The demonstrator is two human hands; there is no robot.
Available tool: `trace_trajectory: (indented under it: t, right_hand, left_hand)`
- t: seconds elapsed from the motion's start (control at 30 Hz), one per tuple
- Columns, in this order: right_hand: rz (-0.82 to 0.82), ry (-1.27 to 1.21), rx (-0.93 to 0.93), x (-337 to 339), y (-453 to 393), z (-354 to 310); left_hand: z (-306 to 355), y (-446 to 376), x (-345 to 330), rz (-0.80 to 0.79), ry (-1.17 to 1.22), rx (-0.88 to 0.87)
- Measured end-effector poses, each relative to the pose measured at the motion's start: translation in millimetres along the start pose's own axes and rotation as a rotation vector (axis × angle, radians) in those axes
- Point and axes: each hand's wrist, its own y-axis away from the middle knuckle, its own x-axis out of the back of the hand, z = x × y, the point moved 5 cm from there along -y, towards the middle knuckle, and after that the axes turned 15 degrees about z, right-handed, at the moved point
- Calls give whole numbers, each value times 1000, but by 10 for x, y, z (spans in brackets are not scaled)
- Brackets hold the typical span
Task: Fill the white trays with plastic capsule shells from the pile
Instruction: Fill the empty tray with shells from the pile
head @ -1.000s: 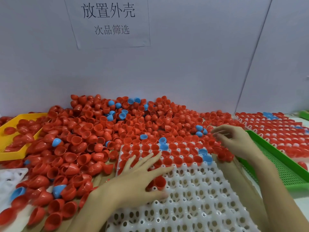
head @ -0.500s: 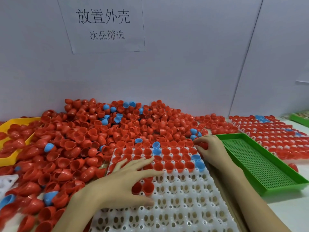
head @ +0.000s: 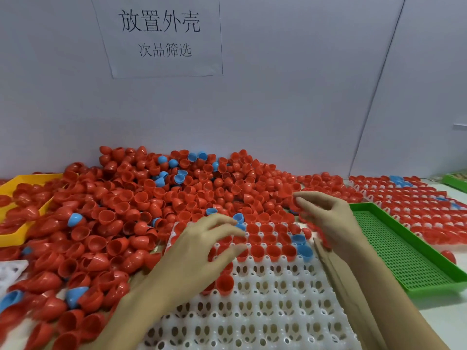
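White tray at desk near edge, far rows filled, near sockets bare. Left hand over fill line, fingers loosely curled, grip unclear. Right hand pinches red shell at pile edge, likely the feeding hand.

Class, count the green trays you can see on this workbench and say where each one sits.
2. One green tray lies just right of the right hand, beside the white tray. Another green tray shows only a corner at the far right edge; more may lie out of view.

White tray cut off below; left hand hides cells.
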Motion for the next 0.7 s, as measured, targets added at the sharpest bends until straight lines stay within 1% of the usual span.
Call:
trace_trajectory:
  t: [0.03, 0.1, 0.13, 0.23, 0.3, 0.4, 0.53, 0.63, 0.7]
  right_hand:
    - [-91, -24, -58, -99, 77, -38]
    - [-261, -23, -134, -294, 236, -93]
    - [-340, -20, -162, -385, 316, -114]
    - [-565, -26, -198, -608, 550, -158]
    - [-655, -38, -209, -697, 666, -186]
    - [-653, -63, -233, -734, 729, -225]
    - [-593, -85, -199, -695, 689, -263]
    - [-531, -97, -173, -669, 663, -292]
    - [-524, -111, -160, -662, 661, -314]
  left_hand:
    - [40, -14, -1, 82, 52, -3]
    - [87, -17, -9, 186, 161, 42]
    - [97, -11, -23, 201, 223, 87]
    - [135, 26, -120, 143, 437, 240]
    - [154, 38, -156, 142, 517, 268]
    - [88, 18, -123, 177, 634, 378]
    - [-21, 15, -150, 114, 981, 621]
    - [-84, 18, -208, 104, 1206, 813]
    - [-112, 36, -238, 74, 1351, 913]
